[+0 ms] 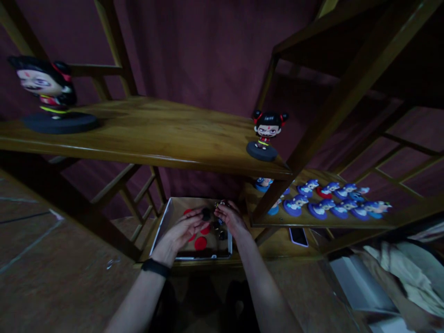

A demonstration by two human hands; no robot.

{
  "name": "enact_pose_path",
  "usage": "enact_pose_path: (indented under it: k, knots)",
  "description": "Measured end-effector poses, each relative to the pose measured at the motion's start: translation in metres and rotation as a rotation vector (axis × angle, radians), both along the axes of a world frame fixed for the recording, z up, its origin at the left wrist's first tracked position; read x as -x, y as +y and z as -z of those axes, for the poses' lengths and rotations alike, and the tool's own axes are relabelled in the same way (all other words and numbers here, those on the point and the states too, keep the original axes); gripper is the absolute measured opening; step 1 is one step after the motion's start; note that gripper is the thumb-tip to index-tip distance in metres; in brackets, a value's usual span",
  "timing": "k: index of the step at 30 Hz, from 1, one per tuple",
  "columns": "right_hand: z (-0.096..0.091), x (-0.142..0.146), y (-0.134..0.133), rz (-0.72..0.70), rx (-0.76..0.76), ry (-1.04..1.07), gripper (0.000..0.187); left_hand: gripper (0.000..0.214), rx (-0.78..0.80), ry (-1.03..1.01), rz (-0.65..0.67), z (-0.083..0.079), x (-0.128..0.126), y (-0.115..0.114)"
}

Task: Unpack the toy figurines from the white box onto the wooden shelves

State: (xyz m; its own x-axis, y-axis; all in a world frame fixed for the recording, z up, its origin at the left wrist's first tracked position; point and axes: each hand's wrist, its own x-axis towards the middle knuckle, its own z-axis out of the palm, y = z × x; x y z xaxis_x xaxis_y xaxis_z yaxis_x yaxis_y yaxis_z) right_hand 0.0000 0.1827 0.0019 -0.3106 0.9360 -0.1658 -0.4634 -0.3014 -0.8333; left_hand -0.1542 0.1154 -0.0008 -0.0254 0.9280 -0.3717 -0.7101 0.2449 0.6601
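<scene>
Both of my hands are over a shallow open box [167,222] on the lower shelf. My left hand [185,227], with a dark band at the wrist, has its fingertips on a small dark round piece [206,213]. Close beside it, my right hand [231,219] pinches a small figurine [224,203], mostly hidden by the fingers. Several red discs [200,243] lie in the box under my left hand. Small dark figure pieces [221,235] lie below my right hand; their details are too dim to make out.
Above the box runs a wooden shelf [166,127], with one black-haired figurine [52,90] at left and another [267,129] at its right end. Several blue-haired figurines [321,208] stand on the right shelf. Below them lies a phone [299,237]. A slanting post [333,101] crosses the right side.
</scene>
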Motion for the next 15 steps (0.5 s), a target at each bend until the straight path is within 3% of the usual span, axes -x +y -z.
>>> enact_pose_path:
  k: [4, 9, 15]
  knots:
    - [-0.005, 0.004, -0.006, -0.015, -0.031, -0.045, 0.028, 0.023, 0.026, -0.157, -0.108, -0.007, 0.002, -0.002]
    - [-0.008, 0.012, -0.012, -0.002, -0.112, -0.155, 0.031, 0.014, 0.041, -0.169, -0.133, -0.006, 0.0, -0.001]
    - [0.002, 0.018, -0.01, 0.08, -0.228, -0.38, 0.034, 0.014, -0.005, -0.137, -0.184, -0.005, -0.006, 0.0]
